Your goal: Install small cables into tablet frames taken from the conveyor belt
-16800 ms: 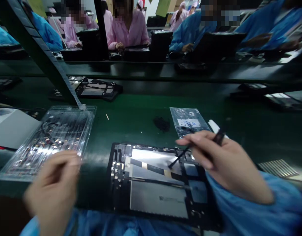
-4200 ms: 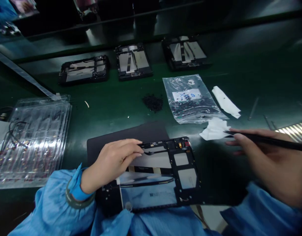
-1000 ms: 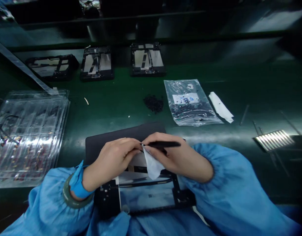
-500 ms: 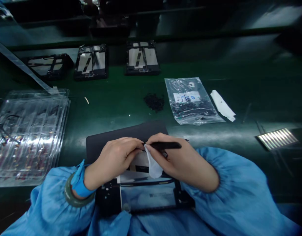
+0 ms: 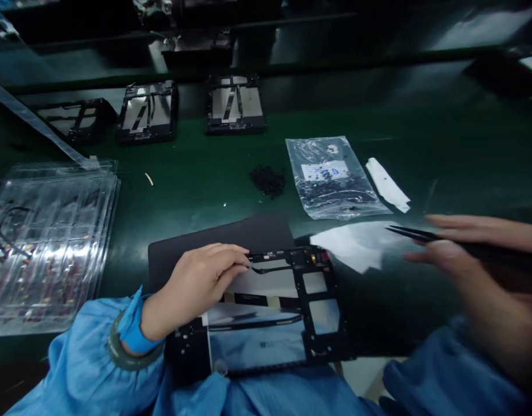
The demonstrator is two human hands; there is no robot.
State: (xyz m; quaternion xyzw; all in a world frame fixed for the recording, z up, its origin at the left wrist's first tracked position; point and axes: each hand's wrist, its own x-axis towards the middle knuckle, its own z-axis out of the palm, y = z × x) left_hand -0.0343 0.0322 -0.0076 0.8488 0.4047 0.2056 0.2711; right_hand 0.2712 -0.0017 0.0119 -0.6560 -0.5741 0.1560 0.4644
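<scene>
An opened tablet [image 5: 320, 289], its inner frame and batteries exposed, lies in front of me, partly on a dark flat panel [image 5: 205, 238]. My left hand [image 5: 200, 274] is closed, thumb and fingertips pinched at the tablet's far edge. A thin black cable [image 5: 274, 269] runs to those fingertips; whatever else they grip is hidden. To the right, my right hand [image 5: 477, 266], blurred by motion, grips black tweezers [image 5: 415, 233] with the tips pointing left. A crumpled white cloth or paper piece [image 5: 356, 245], smeared, is just left of the tweezer tips, beside the tablet.
Behind the tablet are a pile of small black parts [image 5: 268, 180], a clear bag of similar parts [image 5: 335, 179] and a white strip [image 5: 387, 185]. Stacked clear trays [image 5: 53, 242] stand at left. Opened tablets [image 5: 235, 104] line the back of the green bench.
My right hand has moved from the tablet's far edge to the right with the tweezers. The white piece has left the tablet and is farther right. My left hand remains at the edge.
</scene>
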